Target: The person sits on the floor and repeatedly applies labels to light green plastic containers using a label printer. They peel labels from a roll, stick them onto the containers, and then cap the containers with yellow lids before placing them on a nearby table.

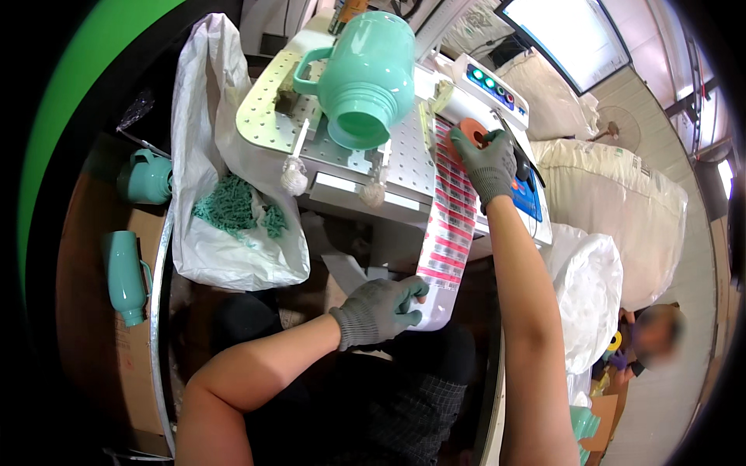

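Left hand (378, 309) grips red-white label strip (451, 225); right hand (488, 161) on orange roll (469, 132).

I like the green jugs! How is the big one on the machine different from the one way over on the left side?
The big jug lies on the white perforated plate, its open mouth facing the camera, so it looks wide and round. The left jug lies on brown cardboard seen from the side, so it looks slim and smaller, and it is darker green. Neither is touched by a hand. Both are mint-green plastic with a side handle.
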Available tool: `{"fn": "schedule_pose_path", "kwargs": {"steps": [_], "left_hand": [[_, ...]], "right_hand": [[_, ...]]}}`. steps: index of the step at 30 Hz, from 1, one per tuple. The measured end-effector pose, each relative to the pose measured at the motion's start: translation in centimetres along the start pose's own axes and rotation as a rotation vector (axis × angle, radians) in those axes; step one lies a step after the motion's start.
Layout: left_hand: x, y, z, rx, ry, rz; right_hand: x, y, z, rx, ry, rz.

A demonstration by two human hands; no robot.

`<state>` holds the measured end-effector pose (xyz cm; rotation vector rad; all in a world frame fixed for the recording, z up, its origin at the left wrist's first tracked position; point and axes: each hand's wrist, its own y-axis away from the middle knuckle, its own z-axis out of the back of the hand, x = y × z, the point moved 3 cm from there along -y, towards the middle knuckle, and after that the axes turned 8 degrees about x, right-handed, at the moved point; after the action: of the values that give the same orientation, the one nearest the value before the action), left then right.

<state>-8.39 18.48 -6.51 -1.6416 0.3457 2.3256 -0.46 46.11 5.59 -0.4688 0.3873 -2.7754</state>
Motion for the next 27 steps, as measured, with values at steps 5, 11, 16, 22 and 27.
{"fn": "schedule_pose_path", "kwargs": {"steps": [5, 11, 16, 22, 27], "left_hand": [[1.3, 1.2, -1.5, 0.115, 0.027, 0.019], [2.0, 1.3, -3.2, 0.308, -0.011, 0.043], [2.9, 0.4, -3.9, 0.324, -0.098, 0.078], [4.0, 1.2, -3.2, 0.273, -0.505, 0.156], [6.0, 1.2, -4.7, 0.508, -0.722, 0.346]], "right_hand": [[0.1, 0.0, -0.1, 0.009, 0.056, -0.037], [-1.2, 0.0, -1.6, 0.066, 0.041, -0.053], [-2.5, 1.7, -1.1, -0.125, 0.084, 0.126], [-6.2, 17.3, 1.1, -0.092, -0.421, 0.386], [-6.8, 30.0, 2.5, 0.256, -0.143, 0.604]]}}
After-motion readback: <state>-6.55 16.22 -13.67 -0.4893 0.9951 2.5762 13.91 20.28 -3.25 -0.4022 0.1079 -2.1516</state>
